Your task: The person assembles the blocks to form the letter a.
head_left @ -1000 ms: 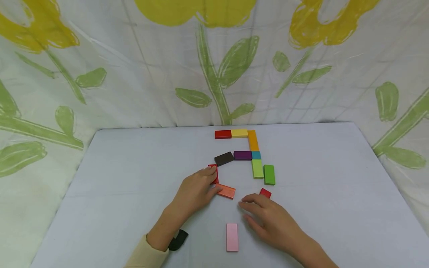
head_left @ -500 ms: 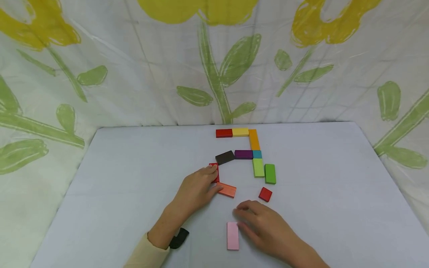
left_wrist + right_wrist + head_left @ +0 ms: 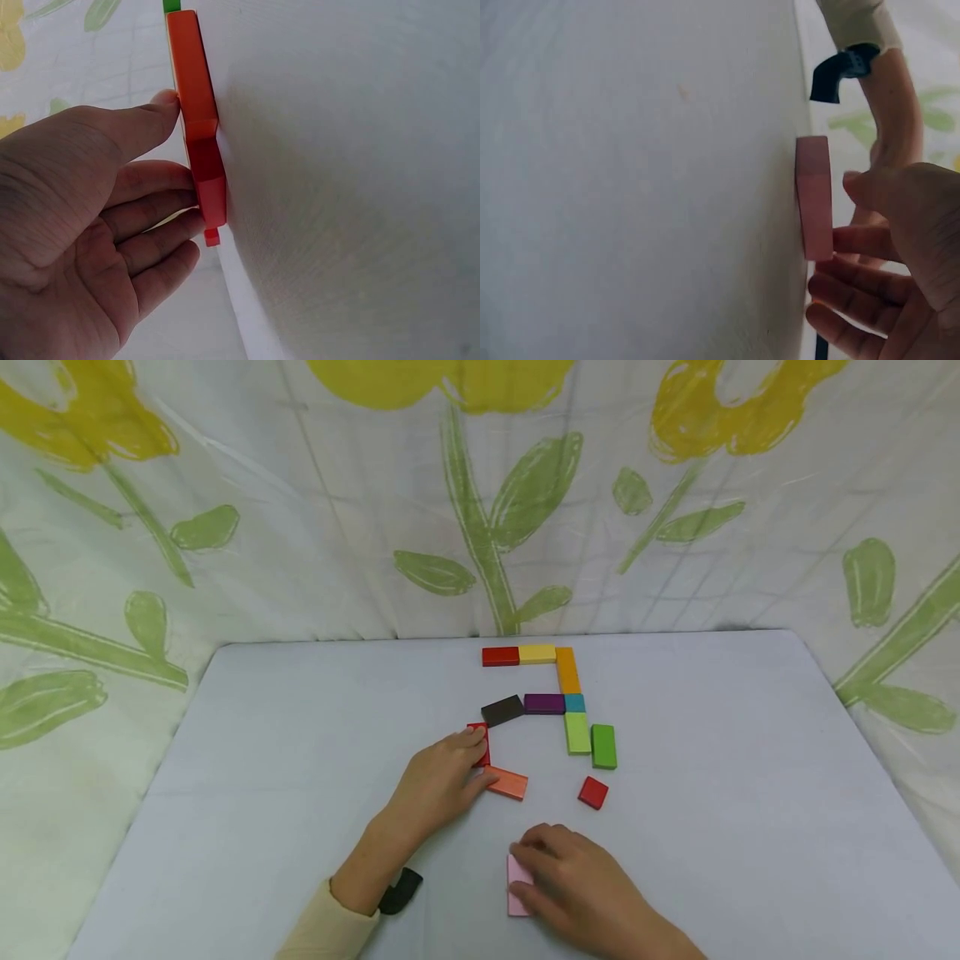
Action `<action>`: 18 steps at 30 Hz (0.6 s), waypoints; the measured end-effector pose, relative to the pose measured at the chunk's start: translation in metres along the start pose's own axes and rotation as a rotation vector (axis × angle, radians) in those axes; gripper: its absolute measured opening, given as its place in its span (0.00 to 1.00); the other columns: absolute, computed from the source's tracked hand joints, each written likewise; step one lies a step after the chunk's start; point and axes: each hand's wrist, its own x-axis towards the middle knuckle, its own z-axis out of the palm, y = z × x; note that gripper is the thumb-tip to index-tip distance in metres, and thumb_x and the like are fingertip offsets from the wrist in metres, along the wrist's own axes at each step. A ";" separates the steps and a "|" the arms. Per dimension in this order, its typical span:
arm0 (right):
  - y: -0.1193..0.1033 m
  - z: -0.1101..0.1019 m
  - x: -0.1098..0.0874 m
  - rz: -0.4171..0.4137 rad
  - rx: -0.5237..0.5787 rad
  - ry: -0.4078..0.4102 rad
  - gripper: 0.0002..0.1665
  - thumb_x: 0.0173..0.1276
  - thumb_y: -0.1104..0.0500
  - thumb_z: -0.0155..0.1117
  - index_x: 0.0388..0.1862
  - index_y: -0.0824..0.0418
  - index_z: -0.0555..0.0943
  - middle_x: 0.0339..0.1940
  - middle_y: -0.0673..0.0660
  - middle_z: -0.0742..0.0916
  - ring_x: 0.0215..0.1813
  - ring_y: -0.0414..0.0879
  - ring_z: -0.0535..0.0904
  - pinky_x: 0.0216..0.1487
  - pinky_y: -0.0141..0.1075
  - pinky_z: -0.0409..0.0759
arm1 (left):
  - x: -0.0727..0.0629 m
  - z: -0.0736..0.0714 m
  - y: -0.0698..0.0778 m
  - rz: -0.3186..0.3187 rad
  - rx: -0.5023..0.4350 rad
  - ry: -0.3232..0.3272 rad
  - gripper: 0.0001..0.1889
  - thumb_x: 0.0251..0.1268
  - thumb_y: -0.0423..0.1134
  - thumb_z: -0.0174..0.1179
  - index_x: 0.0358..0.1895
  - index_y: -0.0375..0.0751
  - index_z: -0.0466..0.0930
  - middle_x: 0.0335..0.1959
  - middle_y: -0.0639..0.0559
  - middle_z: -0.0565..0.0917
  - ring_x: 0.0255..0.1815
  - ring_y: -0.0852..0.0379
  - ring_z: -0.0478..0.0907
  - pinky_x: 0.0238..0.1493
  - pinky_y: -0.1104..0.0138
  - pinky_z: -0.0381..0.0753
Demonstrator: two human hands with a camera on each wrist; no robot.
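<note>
In the head view my left hand (image 3: 438,781) rests on a red block (image 3: 484,758), its fingers over the top and the thumb touching an orange block (image 3: 512,783). The left wrist view shows the fingers nearly straight against the red block (image 3: 210,184), thumb tip at the edge of the orange one (image 3: 193,67). My right hand (image 3: 588,885) is over a pink block (image 3: 517,872) lying flat near the front. Seen from the right wrist, the forefinger meets one end of the pink block (image 3: 814,202) while the thumb stands apart from it.
A bent line of blocks runs beyond the hands: black (image 3: 502,711), purple (image 3: 544,704), teal (image 3: 574,702), light green (image 3: 577,734), orange-yellow (image 3: 568,671), yellow (image 3: 537,653) and red (image 3: 500,657). A green block (image 3: 603,747) and a small red block (image 3: 593,792) lie to the right.
My right hand has moved left and toward me, from beside the small red block to the pink block. The small red block is now uncovered. My left hand stays in place.
</note>
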 end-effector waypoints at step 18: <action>-0.008 0.007 0.000 0.051 -0.005 0.030 0.27 0.70 0.33 0.70 0.61 0.46 0.88 0.48 0.44 0.80 0.44 0.34 0.75 0.46 0.30 0.82 | 0.001 0.001 -0.001 -0.007 0.009 -0.005 0.30 0.68 0.50 0.73 0.67 0.36 0.83 0.68 0.42 0.85 0.70 0.42 0.82 0.69 0.50 0.83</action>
